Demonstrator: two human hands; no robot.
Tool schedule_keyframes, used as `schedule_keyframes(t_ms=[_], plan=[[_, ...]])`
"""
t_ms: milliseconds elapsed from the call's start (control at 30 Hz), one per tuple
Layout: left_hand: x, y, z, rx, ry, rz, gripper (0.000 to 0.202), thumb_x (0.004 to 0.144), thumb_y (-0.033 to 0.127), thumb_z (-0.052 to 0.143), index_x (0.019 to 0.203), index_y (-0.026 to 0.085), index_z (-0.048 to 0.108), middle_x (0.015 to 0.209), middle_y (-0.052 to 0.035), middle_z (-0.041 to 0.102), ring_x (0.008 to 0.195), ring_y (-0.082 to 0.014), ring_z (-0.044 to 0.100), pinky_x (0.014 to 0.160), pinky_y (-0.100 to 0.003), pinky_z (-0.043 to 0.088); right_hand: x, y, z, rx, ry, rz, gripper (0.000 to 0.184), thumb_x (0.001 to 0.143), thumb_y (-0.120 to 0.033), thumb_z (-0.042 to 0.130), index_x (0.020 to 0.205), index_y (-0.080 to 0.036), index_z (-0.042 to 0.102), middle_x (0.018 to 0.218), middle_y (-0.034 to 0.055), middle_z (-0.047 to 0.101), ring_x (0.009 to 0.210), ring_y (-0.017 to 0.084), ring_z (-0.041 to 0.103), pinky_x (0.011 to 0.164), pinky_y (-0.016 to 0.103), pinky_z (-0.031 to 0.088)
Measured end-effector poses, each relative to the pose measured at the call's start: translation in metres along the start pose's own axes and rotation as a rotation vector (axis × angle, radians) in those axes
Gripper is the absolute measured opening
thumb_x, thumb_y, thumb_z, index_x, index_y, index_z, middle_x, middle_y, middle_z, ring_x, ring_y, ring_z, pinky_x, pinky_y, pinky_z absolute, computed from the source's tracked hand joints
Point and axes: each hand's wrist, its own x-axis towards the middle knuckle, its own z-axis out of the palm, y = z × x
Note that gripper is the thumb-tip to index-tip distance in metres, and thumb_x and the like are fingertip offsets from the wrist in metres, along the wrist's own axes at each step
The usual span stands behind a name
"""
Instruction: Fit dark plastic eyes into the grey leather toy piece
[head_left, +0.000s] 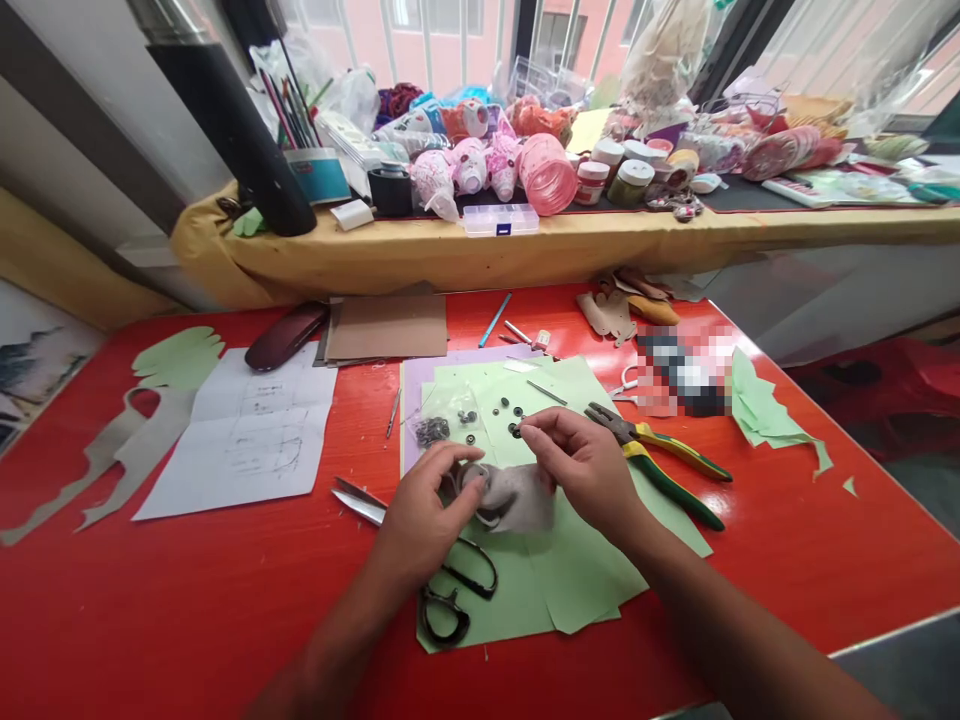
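The grey felt piece (517,497) lies on the green sheets (577,570) between my hands: my left hand (424,515) curls round its left edge, gripping it, while my right hand (589,470) pinches something tiny just above it, too small for me to name. Small dark buttons (510,410) lie loose beyond my fingers; I judge a careless nudge could scatter them. The scissors (450,585) sit half hidden under my left wrist, pliers (660,460) lie right of my hand, and a blurred patch hides what lies behind them.
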Motion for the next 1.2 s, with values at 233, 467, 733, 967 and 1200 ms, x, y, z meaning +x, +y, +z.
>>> schedule_keyframes(t_ms=[233,467,733,967,1200], plan=[[-0.009,0.020,-0.002,-0.291,0.026,-0.010,0.028,0.097,0.044,0.067,0.104,0.021,0.080,0.094,-0.0060,0.073,0.091,-0.0224,0.064,0.084,-0.034,0.050,-0.019,0.000,0.018,-0.508,0.011,-0.707,0.011,0.103,-0.021,0.060,0.099,-0.020,0.071,0.065,-0.0020,0.073,0.051,0.012,0.060,0.057,0.026,0.041],[-0.011,0.023,0.007,-0.712,-0.083,-0.209,0.033,0.076,0.045,0.091,0.094,0.018,0.087,0.074,-0.0036,0.071,0.066,-0.0111,0.048,0.065,-0.024,0.041,-0.028,0.005,0.017,-0.494,0.046,-0.826,0.008,0.103,-0.018,0.061,0.104,-0.021,0.068,0.077,0.0000,0.081,0.060,0.014,0.071,0.061,0.025,0.045],[-0.012,0.017,0.021,-0.887,-0.083,-0.240,0.031,0.080,0.036,0.089,0.105,0.017,0.087,0.075,-0.0041,0.068,0.073,-0.0126,0.053,0.073,-0.025,0.045,-0.028,0.010,0.010,-0.433,0.026,-0.709,0.012,0.102,-0.016,0.062,0.108,-0.020,0.073,0.077,-0.0010,0.080,0.055,0.011,0.067,0.055,0.024,0.041],[-0.011,0.022,0.021,-0.919,-0.048,-0.255,0.032,0.076,0.035,0.091,0.103,0.017,0.087,0.079,-0.0062,0.073,0.077,-0.0147,0.059,0.078,-0.027,0.049,-0.029,0.007,0.011,-0.424,-0.013,-0.723,0.014,0.102,-0.013,0.061,0.105,-0.020,0.072,0.079,-0.0023,0.080,0.060,0.011,0.069,0.061,0.022,0.045],[-0.012,0.022,0.021,-0.953,-0.052,-0.268,0.031,0.075,0.029,0.091,0.103,0.017,0.087,0.087,-0.0086,0.078,0.080,-0.0149,0.062,0.079,-0.027,0.051,-0.031,0.007,0.012,-0.386,-0.005,-0.654,0.013,0.102,-0.015,0.061,0.102,-0.021,0.073,0.076,-0.0021,0.078,0.052,0.009,0.061,0.053,0.023,0.038]])
